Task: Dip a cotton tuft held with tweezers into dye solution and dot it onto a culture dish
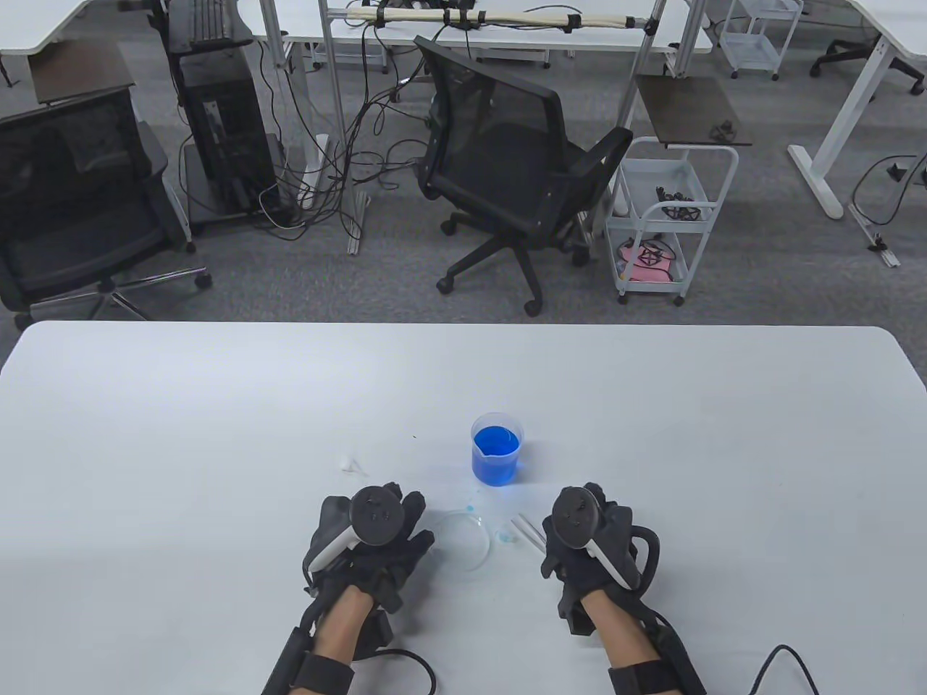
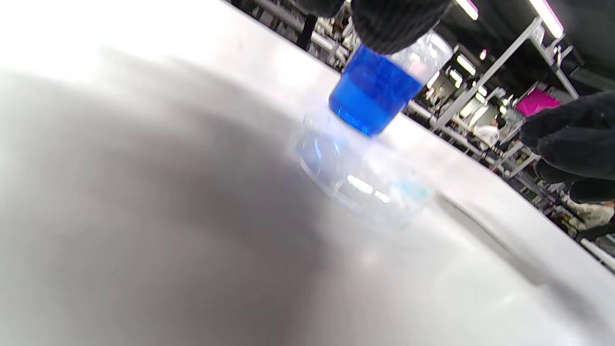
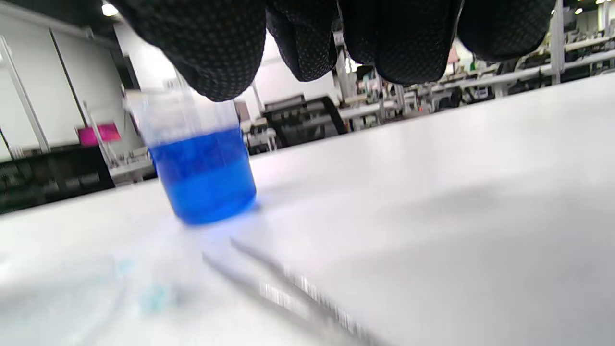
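A small clear beaker (image 1: 497, 457) of blue dye stands mid-table, and shows too in the left wrist view (image 2: 375, 91) and the right wrist view (image 3: 204, 168). In front of it lies a clear culture dish (image 1: 465, 539) (image 2: 360, 182). Metal tweezers (image 1: 527, 531) (image 3: 288, 283) lie flat on the table right of the dish, with a blue-tinted cotton tuft (image 1: 502, 537) (image 3: 156, 295) at their tip. My left hand (image 1: 395, 525) rests palm down just left of the dish, holding nothing. My right hand (image 1: 576, 525) hovers palm down over the tweezers' rear end, its fingers (image 3: 211, 48) hanging free.
A small white cotton tuft (image 1: 352, 463) lies left of the beaker. Faint blue specks mark the white table (image 1: 217, 434) between beaker and dish. Beyond the far edge stand an office chair (image 1: 507, 166) and a white trolley (image 1: 663, 217).
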